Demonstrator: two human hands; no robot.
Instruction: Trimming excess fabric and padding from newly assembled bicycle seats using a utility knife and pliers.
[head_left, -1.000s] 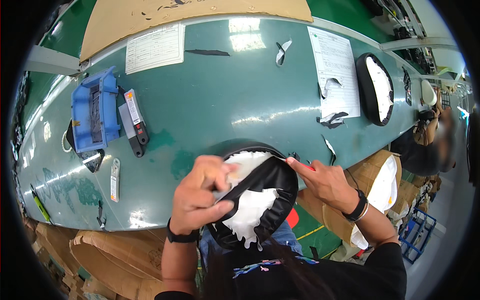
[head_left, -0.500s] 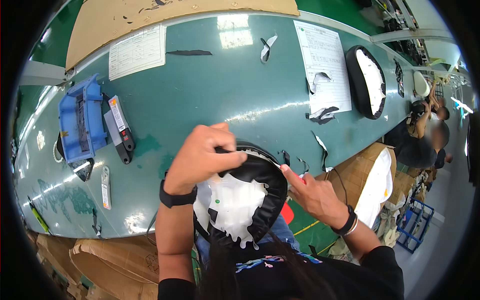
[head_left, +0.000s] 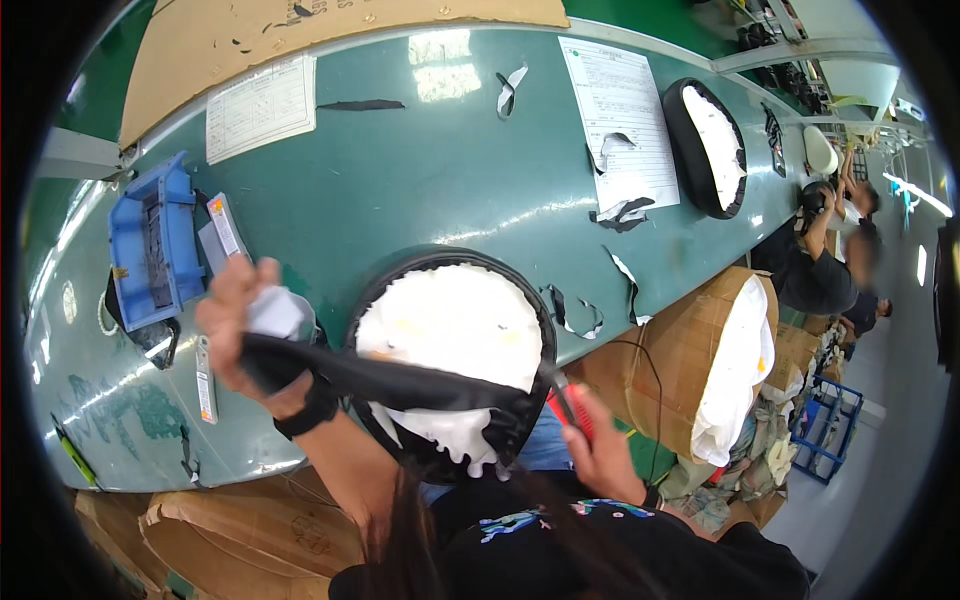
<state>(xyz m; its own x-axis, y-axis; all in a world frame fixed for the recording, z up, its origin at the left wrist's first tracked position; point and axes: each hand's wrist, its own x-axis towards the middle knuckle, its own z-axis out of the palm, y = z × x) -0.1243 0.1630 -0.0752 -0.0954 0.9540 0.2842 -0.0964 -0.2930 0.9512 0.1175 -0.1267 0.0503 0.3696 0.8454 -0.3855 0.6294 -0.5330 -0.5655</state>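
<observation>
A rounded cushion (head_left: 450,320), with a white inner face and a black cover folded over its rim, rests at the table's near edge, partly toward my lap. My left hand (head_left: 235,325) is closed on a wide strip of black cover material (head_left: 385,380) with pale backing. That strip stretches taut from the hand across the cushion to its right side. At the lower right of the rim, my right hand (head_left: 605,450) grips a red-handled cutting tool (head_left: 572,405); its dark tip is close to the strip's far end. Blur hides the tool's exact kind.
Black and white scraps (head_left: 575,315) lie right of the cushion. A similar cushion (head_left: 708,150) and paper sheets (head_left: 625,120) are farther back. At left are a blue bin (head_left: 155,245) and blade packs (head_left: 207,380). A cardboard box (head_left: 650,380) stands right; co-workers (head_left: 825,250) sit beyond.
My left hand has swung left and away from the cushion, peeling the black strip back and baring more white face. My right hand has moved down along the rim with the red-handled tool.
</observation>
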